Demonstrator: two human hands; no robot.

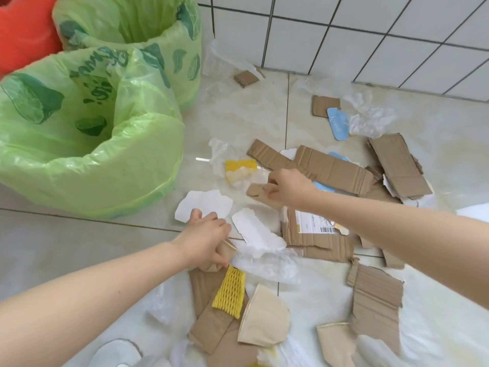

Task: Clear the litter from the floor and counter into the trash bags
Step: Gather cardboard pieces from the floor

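Two open light-green plastic trash bags stand at floor's left edge, near. My left hand pinches a folded tan paper scrap beside torn white paper; my right hand grips a small brown cardboard piece mid-floor. Best: keep both grips tight, swing left, drop over near bag's mouth
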